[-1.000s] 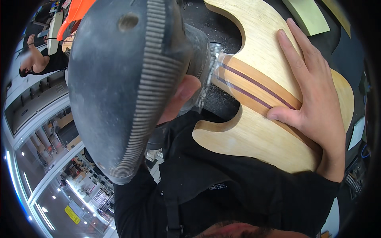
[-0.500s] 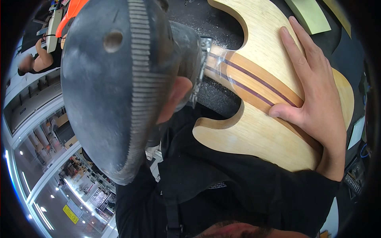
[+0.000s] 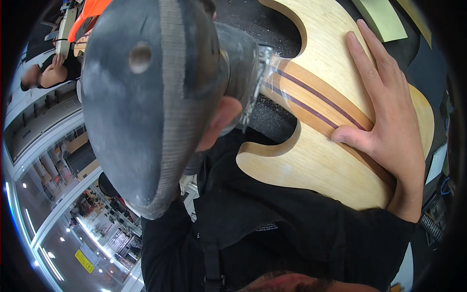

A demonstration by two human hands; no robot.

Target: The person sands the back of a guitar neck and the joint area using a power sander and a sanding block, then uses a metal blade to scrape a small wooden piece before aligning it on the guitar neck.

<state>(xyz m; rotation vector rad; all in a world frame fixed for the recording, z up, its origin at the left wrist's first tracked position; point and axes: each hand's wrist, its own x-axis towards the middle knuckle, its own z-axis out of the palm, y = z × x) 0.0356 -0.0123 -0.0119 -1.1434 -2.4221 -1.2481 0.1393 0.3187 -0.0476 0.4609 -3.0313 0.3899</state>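
Note:
A pale wooden guitar body (image 3: 292,168) lies across the right half of the view. Brown wood with two dark stripes runs along its middle. My right hand (image 3: 391,114) rests flat on the body, fingers stretched and thumb over the stripes. A bulky, dust-covered grey power sander (image 3: 131,112) fills the left centre. Its metal-edged end sits at the neck section, between the two horns; the contact itself is hidden. One digit of my left hand (image 3: 221,121) shows, wrapped against the sander's side; the tool covers its other fingers.
Pale dust lies on the dark work surface (image 3: 272,117). A light green block (image 3: 382,19) stands at the far right. At upper left, another person (image 3: 53,73) is near an orange object (image 3: 90,17). Glass panels (image 3: 63,214) line the lower left.
The sander has shifted slightly right along the neck section, toward the guitar body, with my left hand. My right hand and the guitar body have hardly moved. The other person's arm has shifted.

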